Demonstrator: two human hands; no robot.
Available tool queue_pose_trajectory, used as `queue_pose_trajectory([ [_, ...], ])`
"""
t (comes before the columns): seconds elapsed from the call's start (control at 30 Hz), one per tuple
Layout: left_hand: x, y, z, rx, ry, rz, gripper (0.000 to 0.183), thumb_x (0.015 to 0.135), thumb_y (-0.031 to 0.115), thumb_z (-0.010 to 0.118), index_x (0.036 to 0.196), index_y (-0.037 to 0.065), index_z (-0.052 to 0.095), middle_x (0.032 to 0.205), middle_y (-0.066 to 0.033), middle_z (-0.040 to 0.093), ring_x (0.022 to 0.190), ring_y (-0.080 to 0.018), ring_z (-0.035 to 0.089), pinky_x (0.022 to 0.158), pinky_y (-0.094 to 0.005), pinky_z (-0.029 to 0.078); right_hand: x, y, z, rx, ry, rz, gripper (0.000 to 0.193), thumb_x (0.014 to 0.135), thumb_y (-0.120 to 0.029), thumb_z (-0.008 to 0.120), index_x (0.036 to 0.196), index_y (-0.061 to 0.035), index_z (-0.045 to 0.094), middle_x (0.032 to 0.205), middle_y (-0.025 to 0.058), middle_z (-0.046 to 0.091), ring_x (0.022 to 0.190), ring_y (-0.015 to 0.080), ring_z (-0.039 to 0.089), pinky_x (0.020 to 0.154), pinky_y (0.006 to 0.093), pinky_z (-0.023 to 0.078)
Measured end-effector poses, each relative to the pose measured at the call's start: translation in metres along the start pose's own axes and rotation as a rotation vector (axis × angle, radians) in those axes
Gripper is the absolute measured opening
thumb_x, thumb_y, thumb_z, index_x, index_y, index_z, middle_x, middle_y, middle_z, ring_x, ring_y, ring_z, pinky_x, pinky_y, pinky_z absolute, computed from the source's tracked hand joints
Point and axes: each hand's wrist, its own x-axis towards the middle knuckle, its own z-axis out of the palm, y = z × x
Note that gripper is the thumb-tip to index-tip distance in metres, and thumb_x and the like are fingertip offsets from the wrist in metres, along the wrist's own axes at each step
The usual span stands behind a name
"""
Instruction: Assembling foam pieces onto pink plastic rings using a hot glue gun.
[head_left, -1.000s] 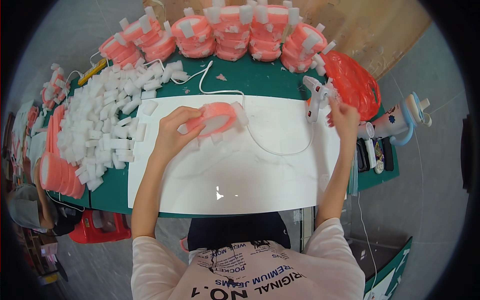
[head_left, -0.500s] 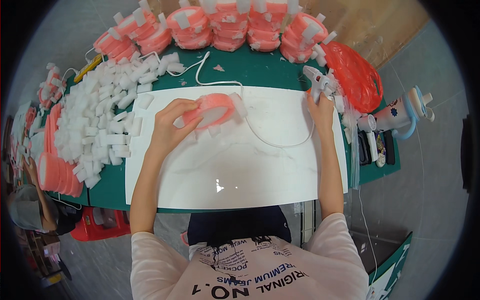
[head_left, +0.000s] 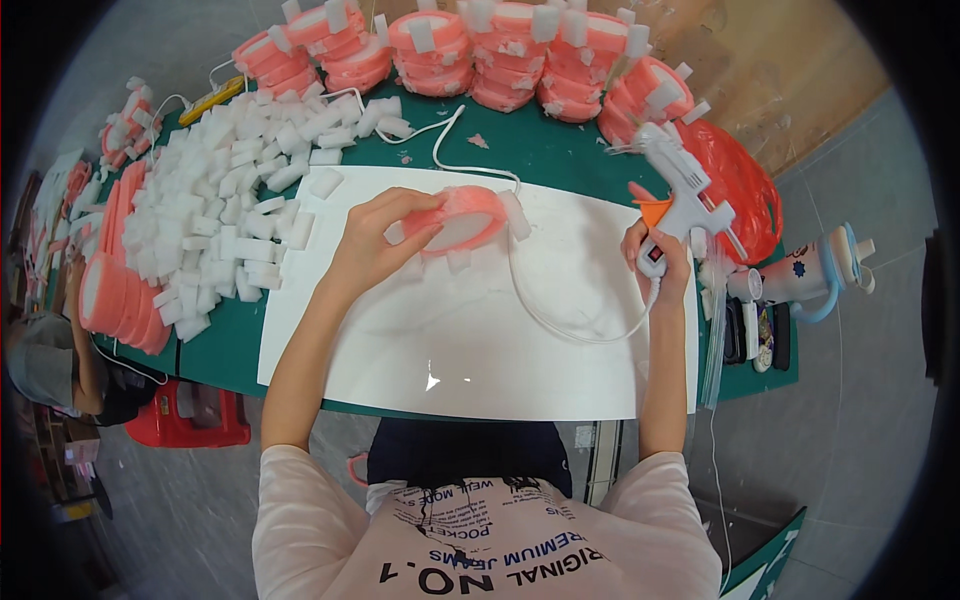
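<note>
My left hand (head_left: 387, 235) pinches the left edge of a round pink-rimmed foam disc (head_left: 470, 232), tilted above a white board (head_left: 470, 345). Small white foam blocks stick out from the disc's rim, one (head_left: 516, 214) at its right side. In my right hand (head_left: 660, 262) is a white hot glue gun (head_left: 686, 190) with an orange trigger, raised over the board's right edge with its nozzle pointing away from me. The gun's white cord (head_left: 560, 325) loops across the board toward the disc.
A heap of white foam blocks (head_left: 215, 195) covers the left of the green table. Stacked pink discs (head_left: 432, 55) line the back. At right are a red plastic bag (head_left: 735, 180) and a tumbler (head_left: 805, 268). Another person's arm (head_left: 85, 350) shows at far left, near a red stool (head_left: 185, 415).
My right hand has lifted the glue gun up off the table's right side and brought it nearer. The left hand still holds the disc; the whole view has shifted slightly.
</note>
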Motion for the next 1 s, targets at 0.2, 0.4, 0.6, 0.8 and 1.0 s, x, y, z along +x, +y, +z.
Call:
queue_pose_trajectory([
  [0.2,0.002,0.005,-0.001,0.028,-0.015,-0.026,0.026,0.07,0.004,0.068,0.095,-0.002,0.062,0.094,-0.0106,0.064,0.081,-0.0189,0.062,0.072,-0.0267,0.049,-0.011,-0.008,0.021,0.018,-0.251,0.155,0.05,0.072,-0.023,0.055,0.107,0.0116,0.046,0.093,0.0238,0.056,0.039,0.0148,0.047,0.033,0.023,0.033],
  [0.4,0.0,0.004,0.0,-0.015,-0.002,-0.124,0.036,0.069,0.006,0.069,0.103,0.0,0.06,0.096,-0.0099,0.064,0.086,-0.019,0.063,0.078,-0.029,0.05,-0.021,-0.002,0.028,0.071,-0.506,0.259,0.047,0.07,-0.017,0.057,0.108,0.0076,0.048,0.114,0.0254,0.052,0.038,0.0143,0.048,0.034,0.0222,0.034],
  [0.6,-0.003,-0.001,-0.002,0.012,-0.027,-0.147,0.036,0.068,0.006,0.07,0.102,-0.001,0.06,0.091,-0.0105,0.064,0.083,-0.0194,0.063,0.078,-0.0291,0.05,-0.029,0.003,0.044,-0.036,-0.514,0.387,0.06,0.071,-0.004,0.054,0.127,0.0009,0.032,0.103,0.0166,0.057,0.047,0.0113,0.048,0.041,0.0224,0.037],
  [0.8,-0.001,0.002,-0.002,0.03,-0.021,-0.141,0.034,0.067,0.006,0.071,0.099,-0.001,0.063,0.085,-0.0104,0.064,0.077,-0.0184,0.062,0.075,-0.0285,0.051,-0.031,0.019,0.049,-0.073,-0.471,0.324,0.055,0.075,-0.004,0.051,0.127,0.0012,0.031,0.09,0.012,0.056,0.051,0.011,0.048,0.045,0.0233,0.04],
  [1.0,-0.002,0.001,-0.001,0.047,-0.013,-0.115,0.034,0.067,0.007,0.071,0.098,-0.002,0.063,0.084,-0.0108,0.064,0.075,-0.0184,0.062,0.073,-0.0279,0.051,-0.032,0.021,0.051,-0.168,-0.406,0.265,0.039,0.074,-0.015,0.057,0.107,0.0026,0.045,0.082,0.0139,0.057,0.062,0.017,0.057,0.044,0.0259,0.044],
])
